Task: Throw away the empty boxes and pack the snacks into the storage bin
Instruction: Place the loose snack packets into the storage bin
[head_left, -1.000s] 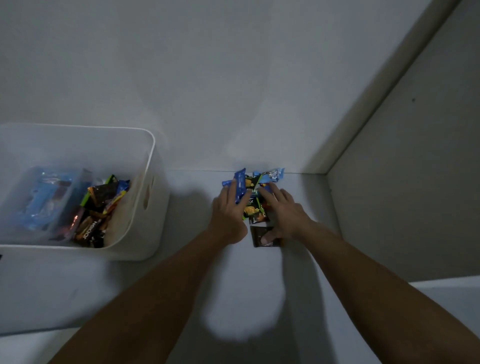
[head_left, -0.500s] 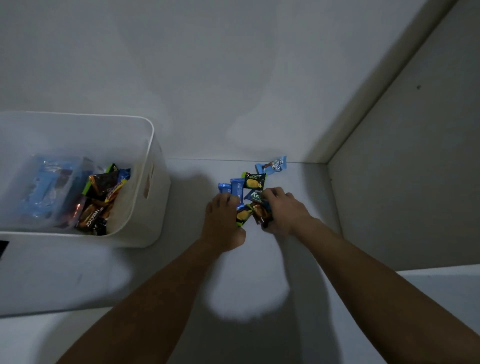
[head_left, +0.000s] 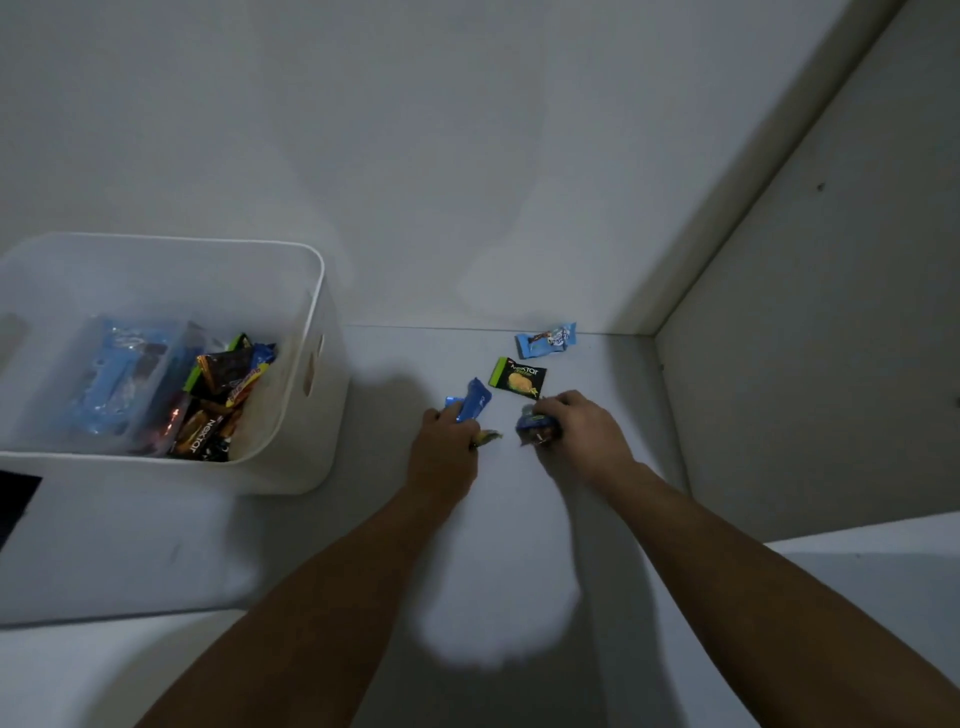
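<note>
Packing looks well along: the white plastic storage bin (head_left: 291, 395) at the left already holds a heap of crinkly foil packets and a clear blue-printed bag. 2 snacks lie loose on the matte white surface (head_left: 498, 545), a green-black Nextar packet (head_left: 518, 378) and a light blue wrapper (head_left: 545, 340) near the back wall. The left hand (head_left: 447, 441) has its grip curled round glossy blue packets (head_left: 470, 402); the right hand (head_left: 582, 434) clutches a small bunch of wrappers (head_left: 537, 427). No empty boxes are in view.

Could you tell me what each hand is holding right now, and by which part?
The left hand grips blue snack packets by their lower ends. The right hand grips a bunch of snack packets, mostly hidden in the fist.
</note>
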